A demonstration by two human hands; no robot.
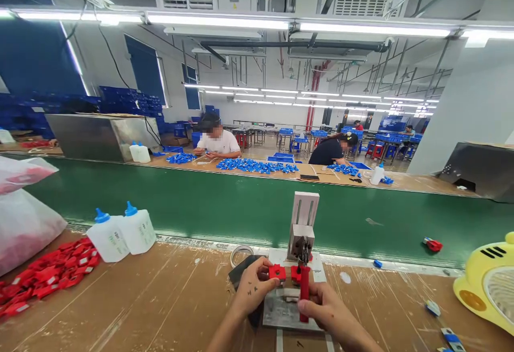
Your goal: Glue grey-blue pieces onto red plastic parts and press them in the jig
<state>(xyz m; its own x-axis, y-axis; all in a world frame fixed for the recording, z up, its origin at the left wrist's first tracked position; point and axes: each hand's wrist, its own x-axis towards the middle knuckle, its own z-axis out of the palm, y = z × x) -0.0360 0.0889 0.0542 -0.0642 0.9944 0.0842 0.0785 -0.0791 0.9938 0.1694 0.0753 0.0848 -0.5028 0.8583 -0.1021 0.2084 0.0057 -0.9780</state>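
Here we are at the toggle-clamp fixture [304,234], both hands busy. Our left hand [252,286], just left of the fixture's clamp, pinches a red plastic block [277,271] between thumb and fingers. Our right hand [325,309], at the fixture's front, is wrapped round the red clamp handle [304,293], and that handle points down toward us. A second red block [295,274] sits at the fixture, partly hidden behind the handle; whether the clamp presses on it, we can't tell.

How far along are we? One block at the fixture, one in hand, and well off to the fixture's left a big heap of red pieces [52,274] on the bench [160,298]. Finished or waiting, that heap? We can't tell from here, so no count of what's left.

Further out, a roll of tape [233,257] lies just behind and left of the fixture, two blue-capped bottles [108,237] stand farther left, and a yellow fan [482,282] is well to its right. Beyond the fixture runs the green conveyor belt [201,202], carrying one red-and-blue piece [433,245] to the fixture's right.
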